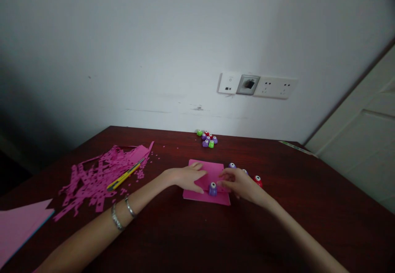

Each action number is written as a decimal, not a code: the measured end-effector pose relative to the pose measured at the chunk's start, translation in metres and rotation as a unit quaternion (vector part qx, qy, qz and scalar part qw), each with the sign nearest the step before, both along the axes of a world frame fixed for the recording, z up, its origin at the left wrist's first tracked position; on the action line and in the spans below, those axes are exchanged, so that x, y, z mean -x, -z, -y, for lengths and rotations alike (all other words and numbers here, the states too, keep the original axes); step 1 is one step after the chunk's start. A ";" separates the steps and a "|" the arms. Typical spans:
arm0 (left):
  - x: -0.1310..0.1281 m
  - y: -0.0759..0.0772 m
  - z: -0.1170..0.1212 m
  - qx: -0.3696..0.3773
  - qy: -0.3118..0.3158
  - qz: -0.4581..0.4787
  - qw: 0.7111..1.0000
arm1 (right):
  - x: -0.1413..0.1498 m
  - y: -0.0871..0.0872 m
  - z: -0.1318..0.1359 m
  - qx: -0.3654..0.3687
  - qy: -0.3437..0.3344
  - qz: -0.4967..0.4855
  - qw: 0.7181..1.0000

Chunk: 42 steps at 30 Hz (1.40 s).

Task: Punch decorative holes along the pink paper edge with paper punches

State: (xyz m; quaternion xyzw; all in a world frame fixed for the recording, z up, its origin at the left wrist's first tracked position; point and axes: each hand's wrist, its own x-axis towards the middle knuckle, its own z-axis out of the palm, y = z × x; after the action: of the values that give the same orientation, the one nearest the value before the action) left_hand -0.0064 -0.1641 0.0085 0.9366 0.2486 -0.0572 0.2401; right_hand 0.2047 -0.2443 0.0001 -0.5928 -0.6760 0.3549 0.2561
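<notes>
A pink sheet of paper point(211, 168) lies on the table in front of me, with a second pink layer or strip along its near side. My left hand point(190, 177) rests flat on its left part, fingers spread. On the near part of the paper stands a small purple craft punch point(212, 189) with a white and dark button on top. My right hand point(236, 182) is at the paper's right edge, just right of the punch. Its fingers are loosely bent, thumb and forefinger apart, and nothing shows between them. Whether its fingertips touch the paper is unclear.
More punches, including a red one point(258, 180), sit behind my right hand. A cluster of punches point(208, 138) stands near the wall. Left are pink paper scraps point(92, 178), a yellow utility knife point(125, 175) and stacked pink sheets point(21, 225). Sockets point(257, 85) line the wall.
</notes>
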 end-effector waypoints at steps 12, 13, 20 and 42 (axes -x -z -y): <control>-0.012 -0.014 0.001 0.085 -0.102 0.079 0.988 | 0.001 0.001 -0.018 0.200 -0.070 -0.011 0.977; -0.013 -0.013 0.002 0.119 -0.110 0.068 0.984 | 0.001 0.004 -0.019 0.204 -0.076 -0.011 0.976; -0.020 -0.009 -0.002 0.251 -0.112 0.042 0.961 | 0.001 0.014 -0.024 0.231 -0.089 -0.006 0.969; -0.018 0.008 -0.018 0.245 -0.118 -0.018 0.962 | 0.005 -0.006 -0.033 0.291 -0.123 0.045 0.948</control>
State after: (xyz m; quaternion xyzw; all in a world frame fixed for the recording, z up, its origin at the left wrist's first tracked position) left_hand 0.0113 -0.1462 0.0001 0.8116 0.3405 -0.1047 0.4630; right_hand 0.1994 -0.2112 0.0060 -0.5689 -0.6221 0.5379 -0.0036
